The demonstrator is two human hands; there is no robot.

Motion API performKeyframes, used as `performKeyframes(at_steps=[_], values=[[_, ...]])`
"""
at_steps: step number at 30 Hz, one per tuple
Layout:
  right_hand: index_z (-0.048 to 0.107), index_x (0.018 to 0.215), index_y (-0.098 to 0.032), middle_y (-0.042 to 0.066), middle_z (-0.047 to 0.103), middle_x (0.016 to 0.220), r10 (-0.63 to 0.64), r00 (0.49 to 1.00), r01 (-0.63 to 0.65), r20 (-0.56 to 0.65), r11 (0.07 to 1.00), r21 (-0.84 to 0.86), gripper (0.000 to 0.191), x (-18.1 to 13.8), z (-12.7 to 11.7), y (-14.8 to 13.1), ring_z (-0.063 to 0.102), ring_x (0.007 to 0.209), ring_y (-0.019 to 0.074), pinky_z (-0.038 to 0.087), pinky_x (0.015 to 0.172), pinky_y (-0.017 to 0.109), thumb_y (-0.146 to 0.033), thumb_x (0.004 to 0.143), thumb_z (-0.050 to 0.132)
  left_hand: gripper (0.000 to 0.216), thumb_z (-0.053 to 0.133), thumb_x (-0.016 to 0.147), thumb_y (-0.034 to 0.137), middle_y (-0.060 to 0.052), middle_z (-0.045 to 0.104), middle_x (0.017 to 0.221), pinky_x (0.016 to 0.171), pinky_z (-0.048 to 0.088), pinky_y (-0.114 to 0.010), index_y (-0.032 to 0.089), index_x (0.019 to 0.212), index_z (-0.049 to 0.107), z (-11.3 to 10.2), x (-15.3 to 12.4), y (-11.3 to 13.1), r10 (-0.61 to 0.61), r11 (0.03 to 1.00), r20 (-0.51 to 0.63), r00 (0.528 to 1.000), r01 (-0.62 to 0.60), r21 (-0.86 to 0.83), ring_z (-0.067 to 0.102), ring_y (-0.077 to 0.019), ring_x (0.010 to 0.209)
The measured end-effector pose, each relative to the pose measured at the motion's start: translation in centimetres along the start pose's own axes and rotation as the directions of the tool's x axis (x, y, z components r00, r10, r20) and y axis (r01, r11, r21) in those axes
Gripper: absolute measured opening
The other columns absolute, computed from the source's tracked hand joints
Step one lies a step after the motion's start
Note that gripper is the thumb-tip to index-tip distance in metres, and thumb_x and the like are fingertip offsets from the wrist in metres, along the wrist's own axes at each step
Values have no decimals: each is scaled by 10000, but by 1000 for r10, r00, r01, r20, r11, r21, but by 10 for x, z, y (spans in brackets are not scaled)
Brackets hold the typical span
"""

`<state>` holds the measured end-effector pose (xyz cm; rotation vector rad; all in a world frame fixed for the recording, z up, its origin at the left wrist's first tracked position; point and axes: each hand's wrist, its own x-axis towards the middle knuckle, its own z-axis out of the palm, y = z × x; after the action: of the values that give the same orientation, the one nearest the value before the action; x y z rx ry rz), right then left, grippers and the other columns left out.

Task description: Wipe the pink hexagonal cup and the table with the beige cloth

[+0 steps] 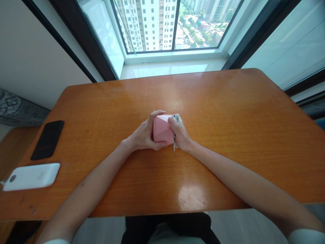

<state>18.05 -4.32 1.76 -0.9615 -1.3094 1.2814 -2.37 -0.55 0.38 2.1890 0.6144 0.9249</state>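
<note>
A small pink box (162,130) with faceted sides is held between my hands over the middle of the wooden table (228,112). My left hand (148,130) wraps round its left side, thumb along the near edge and fingers over the far edge. On the right, my right hand (181,134) is closed on a crumpled grey-white cloth (177,118), pressed against the box's right side. A strip of that cloth hangs below the fingers. My right thumb rests near the box's top edge. Whether the box touches the tabletop, I cannot tell.
A black phone (47,140) lies at the table's left side. Nearer to me is a white device (33,177) with a cord at its left end. Beyond the far edge are a window sill (172,68) and a window. A patterned cushion-like thing (20,108) is at far left.
</note>
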Motion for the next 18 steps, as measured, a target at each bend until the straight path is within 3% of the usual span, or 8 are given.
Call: performKeyframes(at_steps=[3,6,9,12,18], values=[[648,807,-231,5,570,761,19,1000,-19,-19,1000,15,631,1,1,-1,490,683,167,417,593,306,-843,964,637,1226,929,779,716,-207,460,1691,1161,589,-632,348,1737,259,-1,2,-4,164,984,-45,986,-160,75,577,-443,1503],[692,857,-228,11,612,799,19,1000,-20,7,998,52,613,3,1,0,530,711,173,455,637,310,-823,985,618,1333,978,725,747,-194,317,1819,1285,488,-714,405,1772,227,-5,3,-9,304,934,-11,952,-296,201,391,-471,1678],[700,885,-224,11,615,802,34,999,-36,23,995,89,616,3,1,4,545,721,177,467,658,315,-825,985,611,1378,1011,716,696,-208,273,1841,1278,514,-703,412,1786,191,-8,2,-12,370,876,60,927,-369,312,406,-466,1679],[657,848,-229,0,576,788,27,1000,-27,-3,996,90,600,4,0,8,509,708,166,443,646,309,-812,989,625,1271,1005,763,624,-235,385,1757,1219,582,-662,370,1755,252,-9,1,-10,368,855,49,929,-359,375,518,-444,1598],[631,851,-241,-3,560,803,5,999,-2,-44,998,60,600,5,1,10,482,703,163,432,636,309,-825,989,614,1161,995,727,672,-227,519,1568,1081,659,-588,283,1649,405,-6,4,-2,287,918,-7,958,-273,288,640,-425,1426]])
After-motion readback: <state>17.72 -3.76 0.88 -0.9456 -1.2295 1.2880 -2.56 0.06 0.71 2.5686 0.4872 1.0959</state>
